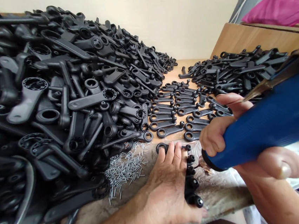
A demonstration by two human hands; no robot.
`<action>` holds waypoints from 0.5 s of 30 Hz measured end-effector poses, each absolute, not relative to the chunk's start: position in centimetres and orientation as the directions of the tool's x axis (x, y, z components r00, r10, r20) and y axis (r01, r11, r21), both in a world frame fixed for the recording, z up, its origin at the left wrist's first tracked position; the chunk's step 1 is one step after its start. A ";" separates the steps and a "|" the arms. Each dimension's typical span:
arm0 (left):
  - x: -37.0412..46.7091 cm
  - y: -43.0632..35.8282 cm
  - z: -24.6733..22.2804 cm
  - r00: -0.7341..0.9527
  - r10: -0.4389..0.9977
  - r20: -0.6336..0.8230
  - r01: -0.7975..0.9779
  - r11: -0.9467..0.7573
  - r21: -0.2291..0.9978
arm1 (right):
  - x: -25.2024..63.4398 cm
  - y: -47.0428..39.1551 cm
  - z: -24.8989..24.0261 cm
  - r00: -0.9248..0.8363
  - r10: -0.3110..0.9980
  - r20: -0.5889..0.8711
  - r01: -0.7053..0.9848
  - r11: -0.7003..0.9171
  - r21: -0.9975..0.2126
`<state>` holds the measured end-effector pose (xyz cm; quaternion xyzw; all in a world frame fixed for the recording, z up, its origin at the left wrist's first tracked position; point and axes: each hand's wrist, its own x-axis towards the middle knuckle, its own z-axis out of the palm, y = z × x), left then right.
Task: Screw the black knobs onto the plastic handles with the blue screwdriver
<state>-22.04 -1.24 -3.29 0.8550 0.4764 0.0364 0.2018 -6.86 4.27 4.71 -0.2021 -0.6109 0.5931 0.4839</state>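
Note:
My left hand [169,184] spans a row of black crank handles [192,182] lying side by side at the bench's front. Its fingers reach over the far handle and its thumb is at the near end, gripping the row. The knob ends stick out to the right, while the hand covers most of the rest. My right hand [215,134] is wrapped around a thick blue cylindrical tool [266,122], tilted and held just right of the row. The tool's exact kind does not show. Left of my left hand lies a scatter of small metal pins [125,169].
A large heap of black crank handles [88,79] fills the left side. More handles [171,115] lie in rows behind my hands, and a smaller pile [237,68] is at the back right. A pale board [178,24] stands behind. A clear-rimmed container [27,194] is at lower left.

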 end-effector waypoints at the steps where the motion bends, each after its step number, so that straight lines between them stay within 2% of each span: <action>1: -22.0 -1.2 -3.3 0.542 0.830 -0.128 0.800 -0.464 0.380 | -7.0 4.2 4.8 -0.445 0.821 0.358 -0.331 0.220 -0.917; 12: -22.0 -1.0 -2.6 0.557 0.813 -0.169 0.794 -0.461 0.396 | -7.5 4.1 4.1 -0.455 0.801 0.389 -0.317 0.263 -0.911; 15: -22.0 -1.0 -2.6 0.557 0.817 -0.151 0.788 -0.462 0.407 | -7.2 4.3 4.1 -0.556 0.755 0.348 -0.178 0.300 -0.937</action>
